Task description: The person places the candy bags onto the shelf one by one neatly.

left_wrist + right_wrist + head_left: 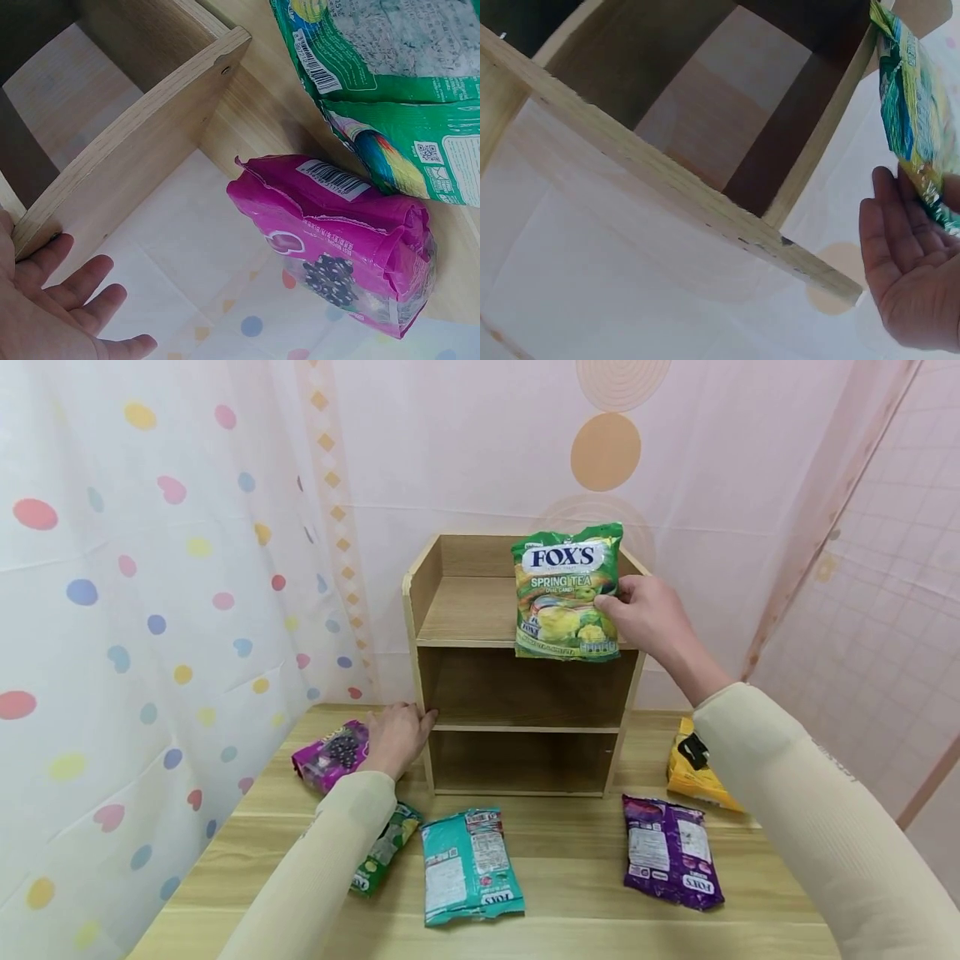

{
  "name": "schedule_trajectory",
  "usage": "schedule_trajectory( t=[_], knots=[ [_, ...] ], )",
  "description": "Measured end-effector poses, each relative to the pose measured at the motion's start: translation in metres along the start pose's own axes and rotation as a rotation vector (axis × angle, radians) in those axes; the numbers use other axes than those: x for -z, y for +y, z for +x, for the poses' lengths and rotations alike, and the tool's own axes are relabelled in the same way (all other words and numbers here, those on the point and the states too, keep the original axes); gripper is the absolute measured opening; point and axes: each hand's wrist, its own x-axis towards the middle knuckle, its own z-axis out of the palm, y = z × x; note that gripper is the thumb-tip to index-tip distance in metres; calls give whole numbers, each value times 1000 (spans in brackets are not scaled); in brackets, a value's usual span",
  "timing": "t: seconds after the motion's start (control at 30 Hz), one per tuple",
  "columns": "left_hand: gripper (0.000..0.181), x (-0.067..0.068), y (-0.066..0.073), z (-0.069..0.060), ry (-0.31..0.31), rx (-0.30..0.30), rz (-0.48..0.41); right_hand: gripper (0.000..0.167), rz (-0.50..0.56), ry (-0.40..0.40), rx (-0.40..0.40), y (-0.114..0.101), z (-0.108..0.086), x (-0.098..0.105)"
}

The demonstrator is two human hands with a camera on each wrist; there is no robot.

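Note:
My right hand [652, 614] pinches a green Fox's Spring Tea candy bag [566, 618] by its right edge. The bag is upright, front printing facing me, before the top of a three-level wooden shelf [525, 727]. In the right wrist view, the bag [922, 112] shows edge-on between the thumb and fingers of the hand [915, 277]. My left hand [397, 735] touches the shelf's left side panel, its fingers loosely extended along the outside in the left wrist view; the thumb is mostly hidden there. Near this hand lies a magenta candy bag [330, 232] with dark grapes printed on it.
On the table [555, 877] lie a green bag [386, 852], partly behind the left forearm, a teal bag [471, 868] and a purple bag [670, 852]. A yellow bag [693, 772] is partly behind the right sleeve. A patterned curtain [187, 568] hangs behind.

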Motion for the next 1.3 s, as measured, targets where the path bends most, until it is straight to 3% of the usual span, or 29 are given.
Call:
schedule_trajectory(
  t=[0.27, 0.47, 0.77, 0.9, 1.1, 1.2, 1.3],
  knots=[
    [45, 0, 1, 1, 1, -2, 7, 38, -147, 29, -89, -8, 15, -2],
    [45, 1, 4, -1, 4, -10, 1, 35, -352, 73, -81, -6, 26, -10],
    [44, 1, 8, -3, -13, -15, -21, 23, -488, 67, -83, 3, 30, -15],
    [44, 0, 10, -1, -10, -16, -26, 24, -605, 78, 31, 2, 28, -17],
    [44, 0, 9, 1, -25, -20, -23, 33, -571, 99, 266, -2, 13, -24],
    [44, -2, 8, 0, -27, -17, -18, 38, -555, 136, 436, 5, 1, -34],
    [44, -4, 7, 0, -20, -18, -18, 37, -580, 232, 638, 18, -9, -46]
  ],
)
